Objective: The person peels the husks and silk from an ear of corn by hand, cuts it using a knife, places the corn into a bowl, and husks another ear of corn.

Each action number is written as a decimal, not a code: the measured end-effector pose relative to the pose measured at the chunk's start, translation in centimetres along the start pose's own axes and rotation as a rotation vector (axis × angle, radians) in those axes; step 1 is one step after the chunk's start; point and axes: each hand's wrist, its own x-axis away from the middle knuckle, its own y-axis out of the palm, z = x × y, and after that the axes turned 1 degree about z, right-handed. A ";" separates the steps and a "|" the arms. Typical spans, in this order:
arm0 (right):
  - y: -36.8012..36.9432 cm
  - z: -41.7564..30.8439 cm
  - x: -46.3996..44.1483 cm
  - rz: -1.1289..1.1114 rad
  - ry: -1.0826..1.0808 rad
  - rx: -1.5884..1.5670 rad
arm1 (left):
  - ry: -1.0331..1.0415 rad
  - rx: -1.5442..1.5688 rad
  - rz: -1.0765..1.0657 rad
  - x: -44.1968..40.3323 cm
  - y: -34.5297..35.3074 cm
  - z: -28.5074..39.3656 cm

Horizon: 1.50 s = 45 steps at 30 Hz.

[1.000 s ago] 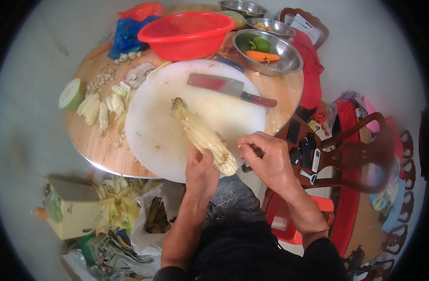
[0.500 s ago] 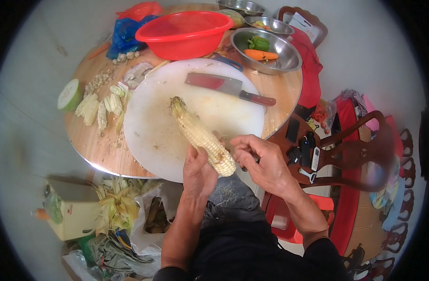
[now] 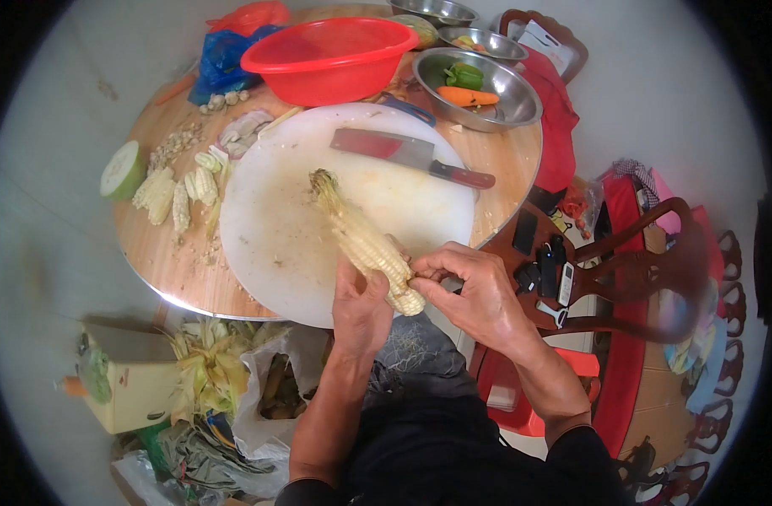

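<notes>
At the left edge of the round wooden desk [image 3: 154,257] lies a cut green gourd with white flesh [image 3: 122,171], its cut face exposed. Beside it are pale pieces of corn [image 3: 157,196], outside the round white plastic board [image 3: 264,211], which perhaps leaves its surface free. The left hand [image 3: 360,314] has its grip closed around the lower part of a pale yellow ear of corn [image 3: 365,242], seemingly to steady it above the board, with its brown-tipped end pointing away. The wide-bladed cleaver [image 3: 411,154] lies flat farther back, apart from the fingers. The right hand [image 3: 480,295] has thumb and fingertips near together at the ear's side; whether they pinch a kernel, I cannot tell. A steel bowl [image 3: 521,103] contains an orange carrot [image 3: 468,97].
</notes>
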 end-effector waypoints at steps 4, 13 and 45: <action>0.1 0.1 -0.1 0.005 -0.022 0.083 | 0.073 -0.159 -0.045 0.1 0.4 -0.1; 2.1 0.8 0.6 0.207 -0.120 0.309 | 0.097 -0.261 -0.052 0.2 1.0 -0.3; 1.3 0.2 0.3 0.148 -0.063 0.052 | -0.004 0.029 0.018 -0.1 0.0 0.1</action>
